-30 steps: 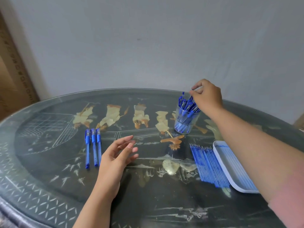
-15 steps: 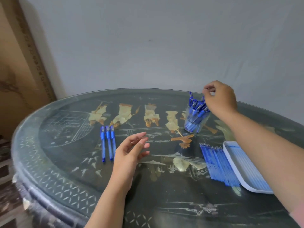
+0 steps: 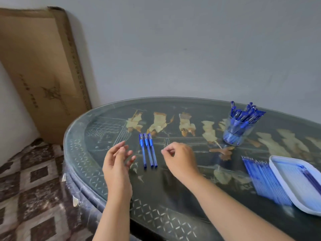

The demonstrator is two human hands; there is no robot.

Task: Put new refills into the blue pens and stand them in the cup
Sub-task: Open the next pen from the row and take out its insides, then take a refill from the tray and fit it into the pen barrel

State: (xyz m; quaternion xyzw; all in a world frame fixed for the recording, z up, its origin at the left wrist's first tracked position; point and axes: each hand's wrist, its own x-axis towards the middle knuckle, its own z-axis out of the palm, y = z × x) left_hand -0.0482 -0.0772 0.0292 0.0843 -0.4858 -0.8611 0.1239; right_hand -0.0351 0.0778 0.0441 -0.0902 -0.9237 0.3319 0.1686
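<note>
Nearest thing was the bench (image 3: 173, 206) edge, w/ both forearms coming in over it toward the three pens (image 3: 148, 152), which I'll use as the ref point for everything.

Well to the right of the three pens and a bit closer to the person, the new refills (image 3: 264, 181) lay fanned in a row right against a white tray (image 3: 278, 173). The tray had at least one blue stick in it, prob a used refill, tho it was too blurry to tell. My guess is new stock went outside and old stuff inside, so they didn't get mixed up.

Then the hands, one on each side of the three pens. The left hand (image 3: 118, 164) hovered just left of them, palm turned inward, fingers loosely spread, holding nothing. The right hand (image 3: 180, 159) was just right of them, knuckles up, fingers curled in w/ thumb tip close to forefinger. Couldn't see anything pinched in there. Looked to me like a pickup about to happen.

The three pens lay side by side, touching, caps pointing away, not yet done imo.

Further back and well right of them stood the cup (image 3: 237, 131), clear and packed w/ blue pens leaning out.

Far left behind them, a cardboard box (image 3: 40, 70) leaned on the wall.
</note>
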